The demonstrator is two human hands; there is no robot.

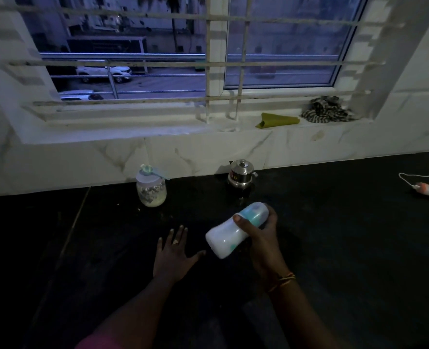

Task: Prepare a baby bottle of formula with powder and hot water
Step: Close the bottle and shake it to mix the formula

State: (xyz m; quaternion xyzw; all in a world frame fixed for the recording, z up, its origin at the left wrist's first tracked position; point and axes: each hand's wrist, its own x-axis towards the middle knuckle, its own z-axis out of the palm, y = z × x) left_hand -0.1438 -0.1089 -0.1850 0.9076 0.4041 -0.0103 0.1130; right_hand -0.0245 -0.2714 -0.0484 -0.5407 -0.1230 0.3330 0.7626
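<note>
My right hand (261, 235) grips a white baby bottle (223, 239) around its teal collar, holding it tilted above the black counter (346, 248), base toward me and capped top pointing away. My left hand (174, 255) lies flat on the counter with fingers spread, just left of the bottle and not touching it. A clear jar of pale powder (151, 188) stands near the wall with a light scoop lying on its lid. A small steel kettle with a lid (241, 174) stands right of the jar, beyond the bottle.
A small white and orange device with a white cord (426, 188) lies at the far right of the counter. On the window sill sit a green folded cloth (277, 120) and a crumpled striped cloth (328, 109). Barred window behind.
</note>
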